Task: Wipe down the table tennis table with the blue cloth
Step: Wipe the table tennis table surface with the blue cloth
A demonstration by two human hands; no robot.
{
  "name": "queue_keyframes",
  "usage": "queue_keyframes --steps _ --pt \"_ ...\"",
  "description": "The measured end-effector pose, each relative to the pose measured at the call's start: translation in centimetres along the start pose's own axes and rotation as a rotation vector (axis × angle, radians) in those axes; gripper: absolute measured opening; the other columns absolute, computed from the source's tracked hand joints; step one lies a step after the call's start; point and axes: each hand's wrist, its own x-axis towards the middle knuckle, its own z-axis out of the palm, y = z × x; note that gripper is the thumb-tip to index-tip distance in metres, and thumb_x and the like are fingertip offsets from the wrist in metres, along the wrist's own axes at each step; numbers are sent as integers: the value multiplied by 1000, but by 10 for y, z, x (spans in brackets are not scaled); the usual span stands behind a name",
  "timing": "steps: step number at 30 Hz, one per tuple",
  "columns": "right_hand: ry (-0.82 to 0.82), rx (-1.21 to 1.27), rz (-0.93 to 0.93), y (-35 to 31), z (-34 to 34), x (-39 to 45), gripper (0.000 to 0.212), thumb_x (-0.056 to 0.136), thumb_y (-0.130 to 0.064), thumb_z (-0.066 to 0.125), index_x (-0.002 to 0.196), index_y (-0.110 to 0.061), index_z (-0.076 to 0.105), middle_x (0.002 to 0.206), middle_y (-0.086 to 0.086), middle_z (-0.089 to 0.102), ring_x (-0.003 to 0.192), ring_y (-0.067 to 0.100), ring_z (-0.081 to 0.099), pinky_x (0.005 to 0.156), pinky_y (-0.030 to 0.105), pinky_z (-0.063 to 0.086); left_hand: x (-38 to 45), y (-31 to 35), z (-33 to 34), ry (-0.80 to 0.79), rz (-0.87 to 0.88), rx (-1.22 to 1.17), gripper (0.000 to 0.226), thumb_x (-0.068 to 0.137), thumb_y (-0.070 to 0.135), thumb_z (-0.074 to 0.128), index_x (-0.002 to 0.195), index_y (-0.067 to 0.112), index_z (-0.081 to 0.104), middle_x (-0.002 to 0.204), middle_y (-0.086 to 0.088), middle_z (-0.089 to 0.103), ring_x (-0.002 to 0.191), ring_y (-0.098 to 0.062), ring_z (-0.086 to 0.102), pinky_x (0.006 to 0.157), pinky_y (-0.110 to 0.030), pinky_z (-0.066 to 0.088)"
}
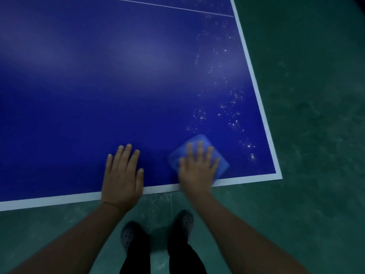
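The dark blue table tennis table (pixel 98 86) with white edge lines fills the upper left of the head view, its near right corner in front of me. A folded light blue cloth (pixel 199 142) lies flat near that corner, blurred by motion. My right hand (pixel 197 169) presses on the cloth with straight, spread fingers. My left hand (pixel 122 173) rests flat on the bare tabletop beside it, fingers straight, wrist over the near white edge. Shiny droplets (pixel 235 119) speckle the surface along the right side, beyond the cloth.
Green floor (pixel 316 135) surrounds the table to the right and below. My legs in dark trousers and perforated clogs (pixel 128 234) stand close to the near edge. A thin white centre line (pixel 167 6) crosses the far tabletop.
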Motion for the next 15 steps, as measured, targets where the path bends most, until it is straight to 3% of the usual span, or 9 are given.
queue_keyframes --steps 2,3,5,7,10,13,15 --pt "-80 -76 -336 2 6 -10 58 101 -53 25 155 -33 31 165 2 24 152 34 17 119 61 10 2 29 14 28 -4 -16 60 100 37 30 147 2 46 159 -19 34 150 -33 23 124 -49 8" --pt "-107 -87 -407 20 4 -1 58 102 -55 24 156 -34 28 166 1 21 153 32 14 120 60 9 3 42 21 26 -10 -15 60 100 37 30 147 2 44 159 -19 33 151 -34 21 124 -49 7" --pt "-62 -86 -299 76 -6 32 59 100 -54 23 156 -35 27 166 1 21 153 33 16 120 61 12 4 65 35 -11 -26 18 64 100 39 29 151 2 39 162 -20 25 153 -33 14 124 -50 4" --pt "16 -105 -26 146 -21 68 62 98 -54 20 156 -33 29 165 3 23 151 35 20 119 62 15 4 76 47 -53 -47 95 68 100 43 25 153 2 33 165 -19 17 155 -32 7 124 -51 3" --pt "-30 -50 256 219 -46 99 58 104 -52 18 159 -34 14 169 1 6 154 31 6 121 58 9 6 78 55 -84 -64 213 73 100 50 22 155 2 25 166 -19 13 155 -32 4 123 -55 3" --pt "25 -35 268 207 -37 82 57 105 -47 22 159 -30 19 168 3 9 153 35 9 121 59 8 6 79 56 -73 -77 225 77 98 52 24 155 1 25 165 -20 14 155 -32 5 124 -55 1" --pt "23 -52 87 175 -23 48 59 103 -50 21 157 -29 27 166 4 17 152 37 13 121 58 8 5 80 56 -71 -96 228 79 98 54 23 156 0 24 165 -20 14 155 -32 5 123 -56 2"
